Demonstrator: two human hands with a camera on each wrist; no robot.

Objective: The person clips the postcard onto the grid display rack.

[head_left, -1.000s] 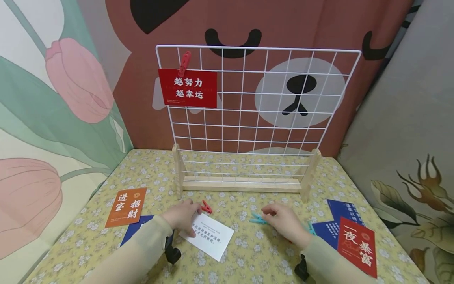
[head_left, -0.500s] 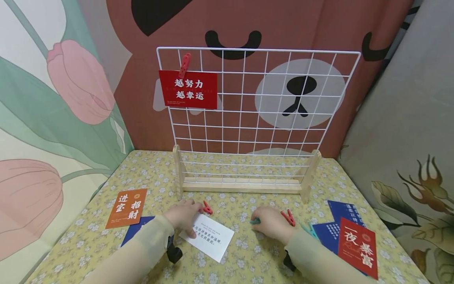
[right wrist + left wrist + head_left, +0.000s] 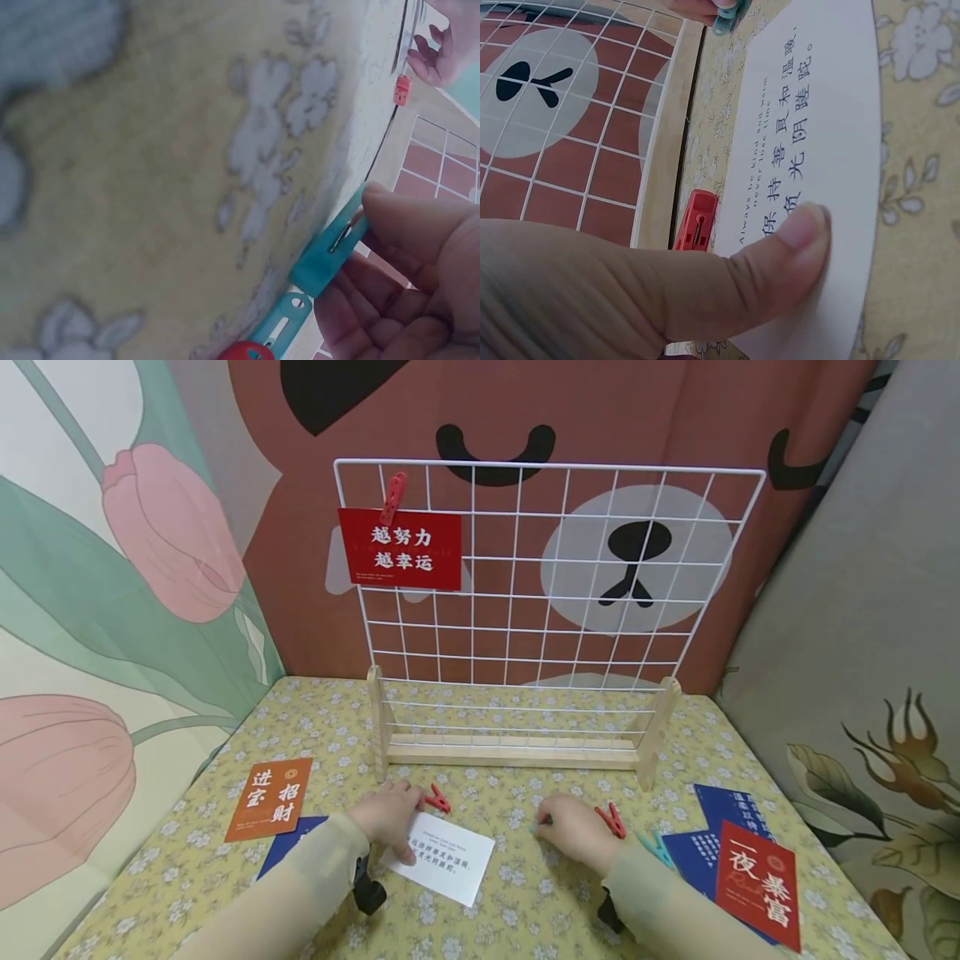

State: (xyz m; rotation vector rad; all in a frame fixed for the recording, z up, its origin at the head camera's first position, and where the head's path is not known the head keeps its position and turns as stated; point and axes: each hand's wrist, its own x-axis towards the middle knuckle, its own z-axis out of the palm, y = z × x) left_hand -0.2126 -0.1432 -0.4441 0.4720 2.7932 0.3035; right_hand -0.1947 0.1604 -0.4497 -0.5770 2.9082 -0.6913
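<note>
My left hand [image 3: 386,818] holds the left side of a white printed card [image 3: 450,860]; in the left wrist view the thumb lies across the card's face [image 3: 817,150], and the other fingers are hidden. The card lies low over the cloth. To the right, my right hand [image 3: 573,831] pinches a teal clothespin [image 3: 330,244] between thumb and fingers, just above the table. Most of that clothespin is covered in the head view. Below it in the right wrist view are another teal slotted part [image 3: 281,322] and something red [image 3: 247,351].
A white wire grid [image 3: 517,610] stands behind on a wooden base [image 3: 510,750], with a red card [image 3: 401,550] clipped by a red clothespin [image 3: 393,498]. Red clothespins [image 3: 438,799] [image 3: 611,819] and a teal one [image 3: 656,847] lie around. Cards sit left [image 3: 268,802] and right [image 3: 759,885].
My right hand has taken hold of the teal clothespin and drawn slightly left, uncovering a red clothespin behind it. The white card has turned slightly in my left hand.
</note>
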